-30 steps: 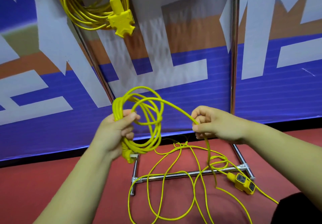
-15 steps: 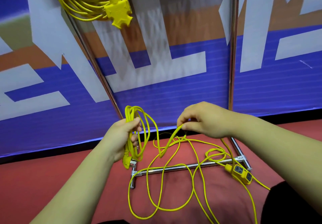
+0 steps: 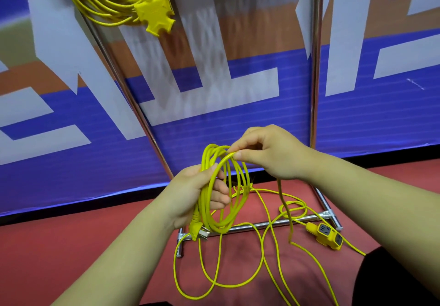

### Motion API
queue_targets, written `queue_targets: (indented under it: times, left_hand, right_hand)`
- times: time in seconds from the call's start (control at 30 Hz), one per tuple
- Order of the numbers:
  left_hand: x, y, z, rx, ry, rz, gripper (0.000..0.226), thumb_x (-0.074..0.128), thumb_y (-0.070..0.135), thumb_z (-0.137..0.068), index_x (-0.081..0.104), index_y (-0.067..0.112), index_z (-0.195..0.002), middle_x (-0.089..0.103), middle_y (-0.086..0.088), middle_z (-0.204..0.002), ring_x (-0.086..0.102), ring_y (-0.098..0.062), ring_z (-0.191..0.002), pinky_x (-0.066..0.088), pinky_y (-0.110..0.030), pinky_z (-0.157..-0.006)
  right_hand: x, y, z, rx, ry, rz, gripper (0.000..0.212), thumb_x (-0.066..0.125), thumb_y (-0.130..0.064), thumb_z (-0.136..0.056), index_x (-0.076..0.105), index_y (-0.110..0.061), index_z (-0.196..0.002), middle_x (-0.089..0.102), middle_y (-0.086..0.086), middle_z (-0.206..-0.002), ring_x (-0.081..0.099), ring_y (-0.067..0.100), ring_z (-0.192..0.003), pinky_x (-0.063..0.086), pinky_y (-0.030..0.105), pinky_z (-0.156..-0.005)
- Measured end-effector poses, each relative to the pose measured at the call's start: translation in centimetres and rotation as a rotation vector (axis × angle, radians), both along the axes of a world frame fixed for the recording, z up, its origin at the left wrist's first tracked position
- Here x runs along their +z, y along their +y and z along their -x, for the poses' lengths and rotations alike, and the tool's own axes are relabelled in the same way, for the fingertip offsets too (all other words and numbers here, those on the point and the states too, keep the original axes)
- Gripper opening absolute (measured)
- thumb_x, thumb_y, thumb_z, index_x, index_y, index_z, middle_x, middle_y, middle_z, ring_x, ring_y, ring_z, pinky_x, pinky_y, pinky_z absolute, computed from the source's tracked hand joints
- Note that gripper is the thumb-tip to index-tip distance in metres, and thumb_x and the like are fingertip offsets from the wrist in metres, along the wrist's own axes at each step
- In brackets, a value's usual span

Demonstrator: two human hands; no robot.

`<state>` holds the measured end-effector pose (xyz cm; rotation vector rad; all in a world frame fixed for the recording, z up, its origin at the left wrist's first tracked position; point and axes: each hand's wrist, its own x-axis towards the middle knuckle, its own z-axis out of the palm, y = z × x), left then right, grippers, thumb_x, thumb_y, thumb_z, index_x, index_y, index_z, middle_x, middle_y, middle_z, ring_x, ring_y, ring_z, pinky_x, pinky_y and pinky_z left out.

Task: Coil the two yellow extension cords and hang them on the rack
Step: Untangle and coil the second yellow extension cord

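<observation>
Item under handling: a thin yellow extension cord (image 3: pixel 241 198), partly coiled, at lower centre of the frame.

The left hand (image 3: pixel 190 194) is clenched round the left side of the coil, its fingers curled over the gathered strands. The loops stand roughly upright and extend to the right of and below this grip. A yellow plug with metal prongs (image 3: pixel 196 228) hangs just beneath the left hand.

The right hand (image 3: pixel 269 153) is closed in a pinch, with one strand held between thumb and forefinger at the top of the coil, just above and right of the left hand. From beneath the right hand the cord drops to the red floor (image 3: pixel 71 246).

The loose length (image 3: pixel 175 267) is spread in open loops on the floor, crossing the chrome base bar (image 3: pixel 262 224) of the metal rack (image 3: pixel 314 67). It ends in a yellow socket block (image 3: pixel 325 234), lying at lower right just in front of the bar's right end.

A second yellow cord (image 3: pixel 102 8) is seen fully coiled at the upper left of the frame, by the rack's slanting left upright. Its three-way yellow socket head (image 3: pixel 154 13) hangs at the coil's lower right. What it hangs from lies beyond the frame's top edge.

Behind the rack stands a blue, white and orange banner wall (image 3: pixel 238 120).
</observation>
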<state>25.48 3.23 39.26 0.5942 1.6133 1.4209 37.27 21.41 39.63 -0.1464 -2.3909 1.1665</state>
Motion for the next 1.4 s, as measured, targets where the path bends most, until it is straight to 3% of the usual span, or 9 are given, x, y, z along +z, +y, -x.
queue_targets:
  times: [0.17, 0.3, 0.53, 0.73, 0.93, 1.1, 1.2, 1.3, 1.4]
  left_hand:
    - [0.1, 0.7, -0.4, -0.006, -0.078, -0.068, 0.036, 0.058, 0.043, -0.086, 0.06, 0.007, -0.094, 0.047, -0.005, -0.056, 0.041, -0.014, -0.041, 0.044, -0.027, -0.047]
    - [-0.1, 0.8, -0.7, -0.091, -0.102, -0.099, 0.038, 0.056, 0.044, -0.088, 0.062, 0.007, -0.095, 0.039, -0.003, -0.055, 0.033, -0.011, -0.039, 0.038, -0.024, -0.045]
    - [0.0, 0.5, -1.4, -0.342, -0.12, -0.067, 0.021, 0.057, 0.023, -0.09, 0.068, 0.005, -0.087, 0.048, -0.005, -0.055, 0.053, -0.018, -0.045, 0.05, -0.029, -0.049]
    - [0.8, 0.5, -1.4, -0.209, -0.087, -0.119, 0.023, 0.06, 0.028, -0.095, 0.057, 0.013, -0.078, 0.031, 0.004, -0.051, 0.03, -0.007, -0.039, 0.042, -0.025, -0.044]
    - [2.4, -0.5, 0.1, -0.062, -0.137, -0.256, 0.033, 0.057, 0.037, -0.093, 0.05, 0.017, -0.069, 0.024, 0.007, -0.048, 0.023, -0.003, -0.034, 0.029, -0.019, -0.038]
    - [3.1, -1.3, 0.8, -0.064, -0.115, -0.334, 0.037, 0.077, 0.039, -0.081, 0.05, 0.017, -0.068, 0.026, 0.008, -0.046, 0.027, -0.003, -0.034, 0.034, -0.02, -0.04]
    - [3.1, -1.6, 0.8, -0.026, -0.124, -0.364, 0.029, 0.062, 0.034, -0.088, 0.05, 0.016, -0.068, 0.029, 0.007, -0.044, 0.032, -0.006, -0.036, 0.043, -0.024, -0.044]
    - [3.1, -2.0, 1.1, 0.006, -0.178, -0.407, 0.034, 0.057, 0.033, -0.094, 0.052, 0.017, -0.065, 0.032, 0.006, -0.046, 0.04, -0.01, -0.042, 0.052, -0.029, -0.051]
    - [3.0, -2.4, 1.6, 0.065, -0.205, -0.451, 0.027, 0.051, 0.034, -0.095, 0.055, 0.017, -0.074, 0.034, 0.006, -0.049, 0.036, -0.006, -0.039, 0.046, -0.023, -0.045]
  right_hand:
    - [-0.3, 1.0, -0.4, -0.1, 0.051, 0.064, 0.008, 0.076, -0.026, -0.087, 0.078, -0.03, -0.093, 0.068, -0.02, -0.075, 0.06, -0.001, -0.068, 0.043, 0.012, -0.065]
    - [-0.3, 1.1, -0.7, -0.121, 0.068, 0.085, 0.005, 0.08, -0.028, -0.083, 0.076, -0.03, -0.085, 0.07, -0.019, -0.072, 0.061, 0.001, -0.066, 0.047, 0.017, -0.065]
    - [-0.3, 0.9, -1.1, -0.111, 0.091, 0.134, 0.012, 0.085, -0.026, -0.076, 0.076, -0.021, -0.081, 0.075, -0.003, -0.074, 0.071, 0.019, -0.072, 0.056, 0.034, -0.068]
    - [-0.5, 1.7, -1.6, -0.102, 0.067, 0.211, 0.011, 0.083, -0.019, -0.079, 0.075, -0.019, -0.086, 0.074, -0.001, -0.076, 0.065, 0.008, -0.066, 0.053, 0.027, -0.067]
    - [-2.5, 2.3, -1.6, -0.053, -0.014, 0.389, 0.022, 0.077, 0.0, -0.081, 0.061, -0.011, -0.091, 0.069, 0.019, -0.084, 0.067, 0.024, -0.075, 0.057, 0.049, -0.081]
    - [-4.6, 1.0, -0.6, 0.048, -0.136, 0.385, 0.029, 0.07, 0.006, -0.085, 0.047, -0.011, -0.091, 0.069, 0.021, -0.092, 0.069, 0.016, -0.077, 0.051, 0.04, -0.079]
    - [-4.9, 0.7, 0.0, 0.048, -0.128, 0.363, 0.027, 0.072, -0.001, -0.085, 0.05, -0.015, -0.087, 0.069, 0.023, -0.09, 0.062, 0.022, -0.075, 0.05, 0.041, -0.075]
    - [-5.3, 0.6, 0.3, 0.041, -0.143, 0.355, 0.028, 0.076, -0.003, -0.083, 0.051, -0.015, -0.084, 0.067, 0.008, -0.077, 0.057, 0.018, -0.071, 0.048, 0.035, -0.07]
    - [-5.6, 0.0, 0.6, 0.072, -0.207, 0.369, 0.028, 0.076, -0.004, -0.083, 0.051, -0.015, -0.084, 0.062, -0.001, -0.075, 0.055, 0.016, -0.071, 0.046, 0.032, -0.069]
